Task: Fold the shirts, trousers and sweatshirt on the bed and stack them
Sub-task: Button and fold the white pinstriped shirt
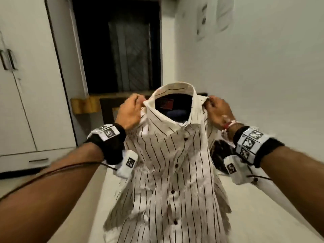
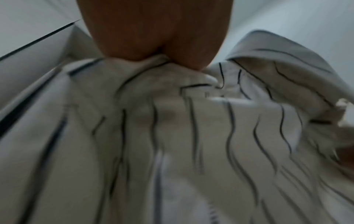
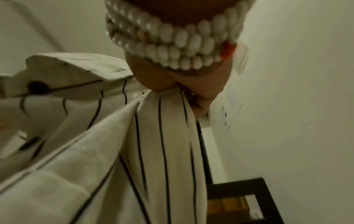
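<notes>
While held up above the pale bed, the striped shirt is pinched at one shoulder by the left hand, collar upright between the hands, other shoulder gripped by the right hand, a dark, blurred garment, perhaps trousers, lying behind.

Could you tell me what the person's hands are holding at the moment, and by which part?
Both hands hold the striped shirt up by its shoulders, either side of the collar: the left hand and the right hand each pinch the fabric.
</notes>
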